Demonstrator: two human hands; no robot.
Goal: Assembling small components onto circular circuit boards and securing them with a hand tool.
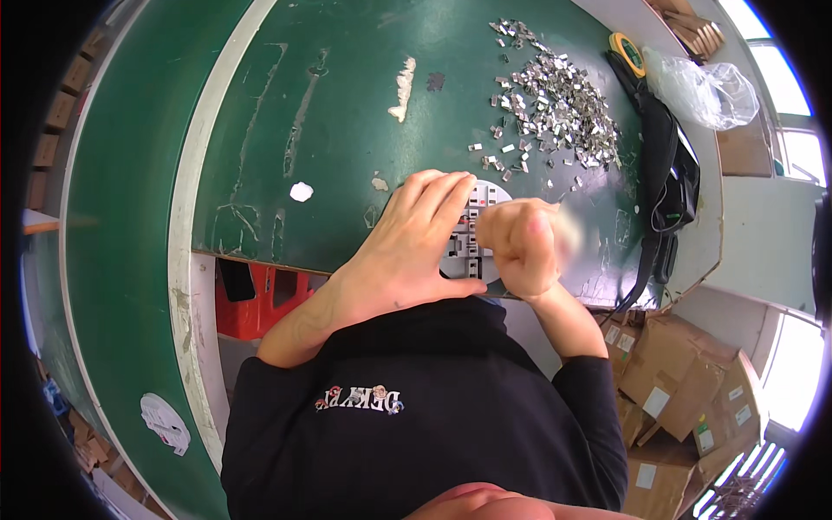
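A round light-grey plastic part (490, 196) with rows of slots and dark inserts lies at the table's near edge, in front of my body. My left hand (400, 244) grips its left side, fingers over the far rim and thumb along the near rim. Over the part's right side, my right hand (525, 245) is closed in a fist, its fingertips turned down out of sight. What it holds, if anything, cannot be made out. A pale smear beside its knuckles is too blurred to name. Small shiny metal clips (563, 108) lie in a loose heap beyond, at the far right.
The green tabletop (347, 173) has worn marks and a white scrap (302, 191). Along the right stand a black bag (663, 165), a yellow tape roll (627, 54) and a clear plastic bag (706, 91). Cardboard boxes (672, 364) sit at lower right, a red stool (238, 316) under the table.
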